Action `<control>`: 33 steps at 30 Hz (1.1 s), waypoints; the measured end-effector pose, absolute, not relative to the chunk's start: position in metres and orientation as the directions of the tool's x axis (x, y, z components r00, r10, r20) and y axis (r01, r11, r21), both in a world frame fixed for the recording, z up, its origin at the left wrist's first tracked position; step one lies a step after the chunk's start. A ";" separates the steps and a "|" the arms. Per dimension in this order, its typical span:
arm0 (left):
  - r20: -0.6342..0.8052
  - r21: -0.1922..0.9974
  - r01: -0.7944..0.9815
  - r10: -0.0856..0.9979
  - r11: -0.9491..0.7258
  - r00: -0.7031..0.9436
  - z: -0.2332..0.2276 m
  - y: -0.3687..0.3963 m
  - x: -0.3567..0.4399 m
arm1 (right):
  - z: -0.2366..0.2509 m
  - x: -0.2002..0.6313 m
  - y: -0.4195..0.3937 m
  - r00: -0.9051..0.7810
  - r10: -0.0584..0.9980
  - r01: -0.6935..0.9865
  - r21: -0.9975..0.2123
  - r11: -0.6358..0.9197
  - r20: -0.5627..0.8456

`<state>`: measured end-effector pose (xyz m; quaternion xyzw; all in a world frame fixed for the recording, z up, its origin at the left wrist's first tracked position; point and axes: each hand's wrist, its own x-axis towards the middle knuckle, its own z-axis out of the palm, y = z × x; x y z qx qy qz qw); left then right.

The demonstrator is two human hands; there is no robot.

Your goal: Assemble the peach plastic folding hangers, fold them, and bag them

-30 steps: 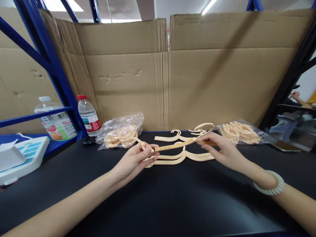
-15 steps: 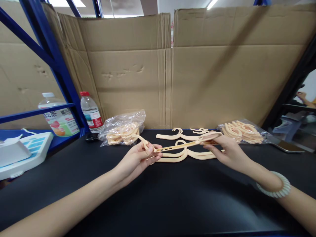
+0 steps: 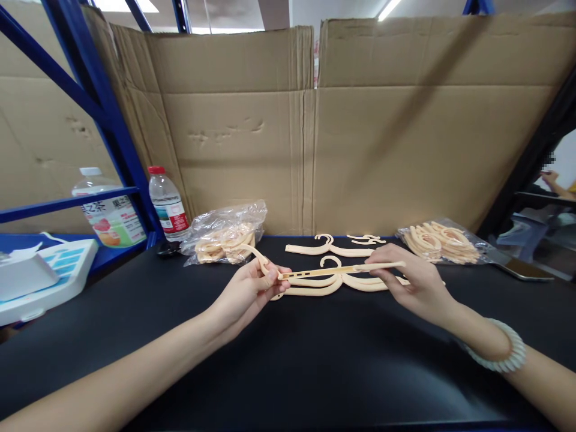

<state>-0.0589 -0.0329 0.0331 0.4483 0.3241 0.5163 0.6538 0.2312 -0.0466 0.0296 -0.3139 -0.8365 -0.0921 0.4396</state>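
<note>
Between my two hands a cream plastic folding hanger [image 3: 321, 272] is held above the table, its slotted edge facing me. My left hand [image 3: 249, 294] pinches it at the left end, where a curved piece rises like a hook. My right hand [image 3: 416, 285] grips the other arm from above with thumb and fingers. Behind and below it, folding hangers [image 3: 315, 291] lie on the black table [image 3: 315, 360], partly covered by my hands and the held one. Farther back lies another hanger [image 3: 306, 249] beside several small loose hooks [image 3: 366, 239].
Clear bags of cream hanger parts stand at back left [image 3: 225, 243] and back right [image 3: 443, 240]. A phone [image 3: 524, 268] lies at right. A red-capped bottle [image 3: 167, 204] stands by the blue frame [image 3: 103, 114]; a cardboard wall [image 3: 243, 150] closes the back. Part of another person [image 3: 555, 180] shows at far right.
The right part of the held hanger has turned from a raised, looped view to a nearly straight edge-on line. My right hand has tilted and dropped slightly; my left keeps its pinch.
</note>
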 end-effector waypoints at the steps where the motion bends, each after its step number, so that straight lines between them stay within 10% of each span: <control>1: 0.046 0.921 -0.386 0.967 0.056 0.251 0.033 -0.033 -0.059 | 0.029 0.230 -0.047 -0.416 0.434 0.607 -0.112 0.787 0.799; 33: 0.075 0.925 -0.380 0.990 -0.025 0.119 0.027 -0.030 -0.059 | 0.020 0.220 -0.052 -0.263 0.519 0.722 -0.192 0.665 0.813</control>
